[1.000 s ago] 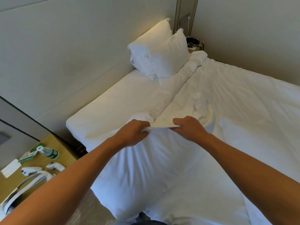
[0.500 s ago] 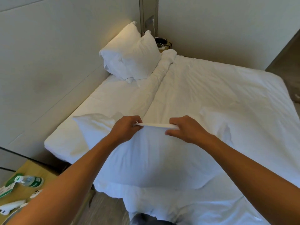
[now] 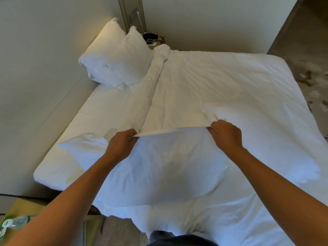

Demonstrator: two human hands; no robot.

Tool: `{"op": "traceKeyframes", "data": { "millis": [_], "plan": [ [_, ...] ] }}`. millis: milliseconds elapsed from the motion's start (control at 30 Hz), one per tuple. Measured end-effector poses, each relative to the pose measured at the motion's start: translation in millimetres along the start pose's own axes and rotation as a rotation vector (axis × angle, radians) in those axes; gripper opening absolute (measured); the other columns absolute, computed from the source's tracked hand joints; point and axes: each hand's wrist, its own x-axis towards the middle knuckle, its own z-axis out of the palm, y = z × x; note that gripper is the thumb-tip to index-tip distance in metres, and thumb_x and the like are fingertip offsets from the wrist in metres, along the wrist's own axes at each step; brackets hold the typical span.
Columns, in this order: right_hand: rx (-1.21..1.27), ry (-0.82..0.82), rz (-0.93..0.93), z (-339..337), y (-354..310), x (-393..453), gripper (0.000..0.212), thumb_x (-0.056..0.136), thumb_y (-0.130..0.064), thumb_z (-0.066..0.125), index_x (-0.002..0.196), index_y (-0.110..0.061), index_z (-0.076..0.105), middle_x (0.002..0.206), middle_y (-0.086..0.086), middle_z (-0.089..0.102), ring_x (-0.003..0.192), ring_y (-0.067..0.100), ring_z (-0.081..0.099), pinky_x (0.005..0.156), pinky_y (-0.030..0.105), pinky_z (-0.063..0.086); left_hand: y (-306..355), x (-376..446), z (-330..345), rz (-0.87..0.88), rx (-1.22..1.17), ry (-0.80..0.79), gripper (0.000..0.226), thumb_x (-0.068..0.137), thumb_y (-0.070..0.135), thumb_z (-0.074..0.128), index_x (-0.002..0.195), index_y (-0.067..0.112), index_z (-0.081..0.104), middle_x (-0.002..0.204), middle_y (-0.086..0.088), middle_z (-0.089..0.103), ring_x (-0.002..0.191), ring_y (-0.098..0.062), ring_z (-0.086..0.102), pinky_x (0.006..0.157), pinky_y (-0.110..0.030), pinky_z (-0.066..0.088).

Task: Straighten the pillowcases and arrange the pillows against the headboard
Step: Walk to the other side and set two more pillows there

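Observation:
A white pillow point(image 3: 163, 167) hangs in front of me over the near side of the bed. My left hand point(image 3: 120, 144) and my right hand point(image 3: 226, 134) each pinch the top hem of its pillowcase, which is stretched taut between them. Two more white pillows point(image 3: 117, 55) lean together at the far left corner, against the padded headboard point(image 3: 40, 71). The white duvet point(image 3: 221, 89) covers the right part of the bed, its edge rolled along the middle.
A bedside shelf with a black device and cables point(image 3: 151, 39) sits beyond the far pillows. A yellow side table with a water bottle point(image 3: 16, 221) is at the lower left. Carpeted floor point(image 3: 312, 55) runs along the bed's right side.
My hands have moved apart along the pillowcase hem, pulling it wider and tighter. The view has shifted right, showing more of the bed and floor.

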Motion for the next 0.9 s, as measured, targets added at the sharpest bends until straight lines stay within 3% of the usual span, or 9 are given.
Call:
{"op": "traceKeyframes", "data": {
  "millis": [100, 200, 300, 433, 533, 633, 700, 800, 900],
  "plan": [
    [0.099, -0.098, 0.045, 2, 14, 7, 0.033, 0.105, -0.042, 0.054, 0.081, -0.019, 0.055, 0.073, 0.005, 0.062, 0.065, 0.030, 0.058, 0.056, 0.035, 0.045, 2, 8, -2, -0.013, 0.003, -0.007, 0.020, 0.099, 0.023, 0.062, 0.080, 0.019, 0.059, 0.061, 0.009, 0.053, 0.060, -0.018, 0.053, 0.054, -0.031, 0.037],
    [0.149, -0.223, 0.114, 9, 34, 8, 0.024, 0.105, -0.032, 0.056, 0.092, -0.011, 0.058, 0.081, 0.011, 0.066, 0.075, 0.035, 0.065, 0.063, 0.037, 0.049, 0, 14, -3, -0.037, 0.006, -0.004, 0.019, 0.098, 0.021, 0.063, 0.079, 0.020, 0.060, 0.064, 0.007, 0.057, 0.062, -0.019, 0.054, 0.056, -0.032, 0.039],
    [0.278, -0.057, 0.155, 5, 42, 14, 0.017, 0.103, -0.022, 0.058, 0.091, -0.011, 0.061, 0.086, 0.005, 0.061, 0.079, 0.030, 0.063, 0.066, 0.037, 0.048, -1, 19, -1, -0.050, 0.005, -0.009, 0.019, 0.098, 0.021, 0.064, 0.080, 0.020, 0.062, 0.066, 0.001, 0.061, 0.062, -0.020, 0.056, 0.057, -0.032, 0.040],
    [0.363, 0.193, 0.073, -18, 38, 33, 0.011, 0.102, -0.020, 0.061, 0.093, -0.014, 0.062, 0.095, -0.002, 0.057, 0.082, 0.018, 0.058, 0.072, 0.033, 0.050, 1, 26, 1, -0.041, 0.006, 0.008, 0.021, 0.099, 0.022, 0.063, 0.079, 0.015, 0.062, 0.066, -0.001, 0.061, 0.061, -0.020, 0.056, 0.056, -0.032, 0.039],
    [0.278, 0.201, 0.055, -26, 37, 35, 0.012, 0.101, -0.022, 0.063, 0.094, -0.013, 0.066, 0.098, 0.001, 0.061, 0.091, 0.021, 0.058, 0.074, 0.033, 0.048, 3, 32, -1, -0.059, -0.002, 0.027, 0.020, 0.098, 0.021, 0.064, 0.079, 0.016, 0.062, 0.067, -0.002, 0.063, 0.064, -0.022, 0.057, 0.057, -0.032, 0.040],
    [0.113, 0.194, 0.046, -26, 28, 32, 0.016, 0.097, -0.028, 0.067, 0.096, -0.012, 0.072, 0.101, 0.004, 0.064, 0.098, 0.028, 0.057, 0.078, 0.037, 0.047, 6, 34, 0, -0.073, 0.006, 0.026, 0.035, 0.098, 0.021, 0.063, 0.066, 0.018, 0.049, 0.059, 0.000, 0.054, 0.058, -0.021, 0.050, 0.054, -0.033, 0.035],
    [0.062, 0.200, -0.016, -22, 13, 27, 0.020, 0.093, -0.032, 0.072, 0.104, -0.014, 0.073, 0.110, 0.004, 0.064, 0.102, 0.029, 0.057, 0.085, 0.041, 0.047, 9, 32, 0, -0.067, 0.004, 0.020, 0.032, 0.098, 0.022, 0.062, 0.069, 0.016, 0.053, 0.062, -0.002, 0.058, 0.061, -0.023, 0.054, 0.055, -0.034, 0.039],
    [0.223, 0.073, -0.153, -10, -29, 17, 0.042, 0.092, -0.043, 0.073, 0.125, -0.018, 0.068, 0.131, 0.000, 0.062, 0.111, 0.026, 0.061, 0.091, 0.040, 0.051, 10, 27, -2, -0.055, -0.012, 0.024, 0.020, 0.099, 0.024, 0.061, 0.083, 0.013, 0.065, 0.072, -0.004, 0.067, 0.070, -0.026, 0.062, 0.064, -0.040, 0.050],
    [0.257, -0.188, -0.265, 9, -80, 8, 0.070, 0.090, -0.064, 0.065, 0.146, -0.024, 0.053, 0.149, -0.005, 0.051, 0.115, 0.022, 0.062, 0.097, 0.038, 0.049, 8, 20, -5, -0.056, -0.005, 0.023, 0.026, 0.100, 0.026, 0.059, 0.079, 0.011, 0.061, 0.069, -0.004, 0.064, 0.070, -0.028, 0.062, 0.063, -0.039, 0.049]
  ]
}}
